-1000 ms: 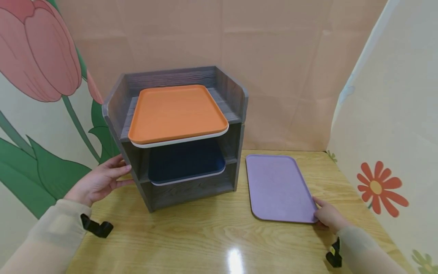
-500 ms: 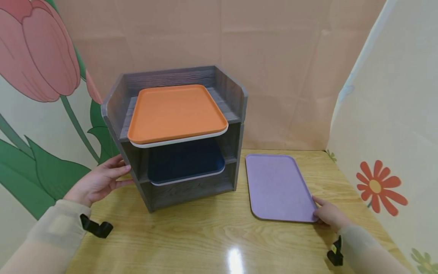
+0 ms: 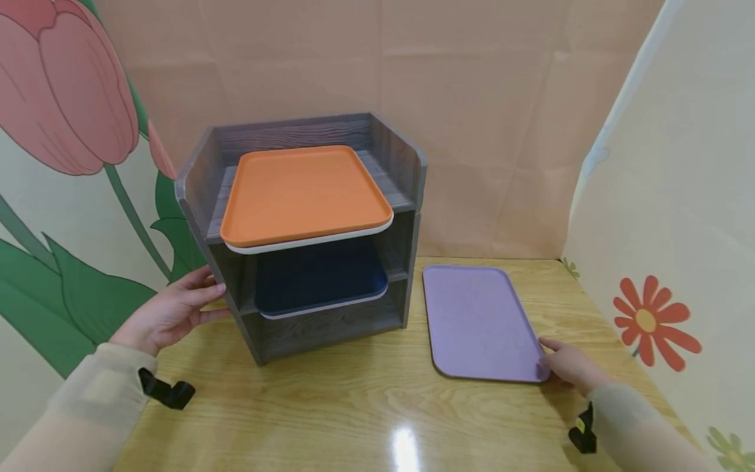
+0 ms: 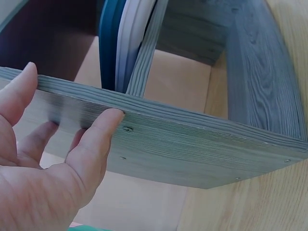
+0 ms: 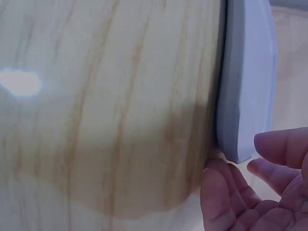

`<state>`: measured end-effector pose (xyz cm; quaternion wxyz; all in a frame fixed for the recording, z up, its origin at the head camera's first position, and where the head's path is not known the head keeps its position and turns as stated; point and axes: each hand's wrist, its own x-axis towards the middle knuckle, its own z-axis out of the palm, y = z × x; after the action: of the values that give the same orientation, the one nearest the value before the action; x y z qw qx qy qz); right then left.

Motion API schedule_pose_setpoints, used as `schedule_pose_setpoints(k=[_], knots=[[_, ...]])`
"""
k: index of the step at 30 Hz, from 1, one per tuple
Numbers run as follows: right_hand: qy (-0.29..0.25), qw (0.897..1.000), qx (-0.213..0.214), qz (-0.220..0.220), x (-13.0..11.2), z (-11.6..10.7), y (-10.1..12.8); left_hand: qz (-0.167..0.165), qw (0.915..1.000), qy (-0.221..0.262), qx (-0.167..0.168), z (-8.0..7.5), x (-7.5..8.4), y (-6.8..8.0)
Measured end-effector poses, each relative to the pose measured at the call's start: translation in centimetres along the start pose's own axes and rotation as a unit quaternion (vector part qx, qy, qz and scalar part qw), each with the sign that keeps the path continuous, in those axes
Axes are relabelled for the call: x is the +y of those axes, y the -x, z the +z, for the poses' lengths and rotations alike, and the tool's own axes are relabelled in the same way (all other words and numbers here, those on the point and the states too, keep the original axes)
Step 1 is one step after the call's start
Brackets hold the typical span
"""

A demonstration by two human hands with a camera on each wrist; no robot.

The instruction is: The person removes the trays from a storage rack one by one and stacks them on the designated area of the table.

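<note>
We see the left hand (image 3: pixel 169 314), fingers spread, touching the side of the grey shelf (image 3: pixel 333 333). The right hand (image 3: pixel 571 367) curves loosely at the corner of the purple tray (image 3: pixel 483 321) on the table (image 3: pixel 318 413); we cannot tell if it grips.

2 pale sleeves (image 3: pixel 112 383), perhaps sheer; 2 black wrist mounts (image 3: pixel 172 395).

I record the shelf unit (image 3: pixel 398 160) as grey, wood-grained; the upper tray (image 3: pixel 307 196) orange, edged white beneath; the lower tray (image 3: pixel 321 278) navy; the third tray (image 3: pixel 483 321) plain lilac. I find the table (image 3: pixel 330 400) yellow-brown, grained; the backdrop (image 3: pixel 472 118) peach; the printed tulip (image 3: pixel 88 105) pink, its leaves (image 3: pixel 106 301) green; the printed daisy (image 3: pixel 645 320) red-orange.
</note>
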<state>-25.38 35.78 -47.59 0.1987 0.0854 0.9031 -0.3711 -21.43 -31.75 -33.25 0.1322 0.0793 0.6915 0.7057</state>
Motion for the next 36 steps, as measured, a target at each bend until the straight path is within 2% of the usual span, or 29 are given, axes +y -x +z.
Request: schedule_pose_setpoints(k=[4, 11, 22, 28, 36], knots=[[-0.015, 1.0, 0.0, -0.004, -0.2, -0.6, 0.3, -0.003, 1.0, 0.002, 0.004, 0.1, 0.1, 0.0], [-0.013, 0.999, 0.014, -0.048, -2.0, -2.2, 1.2, -0.007, 0.9999, 0.001, 0.011, 0.2, 0.3, 0.0], [-0.05, 0.994, 0.018, -0.093, -7.6, -3.2, 3.7, -0.009, 0.9998, -0.003, 0.016, 0.2, 0.3, 0.0], [-0.051, 0.991, 0.022, -0.119, -11.3, -2.6, 4.8, -0.014, 0.9997, -0.004, 0.019, 0.1, 0.2, 0.0], [-0.065, 0.982, -0.003, -0.178, -16.6, -1.6, 7.0, -0.013, 0.9997, -0.004, 0.019, 0.1, 0.2, 0.0]])
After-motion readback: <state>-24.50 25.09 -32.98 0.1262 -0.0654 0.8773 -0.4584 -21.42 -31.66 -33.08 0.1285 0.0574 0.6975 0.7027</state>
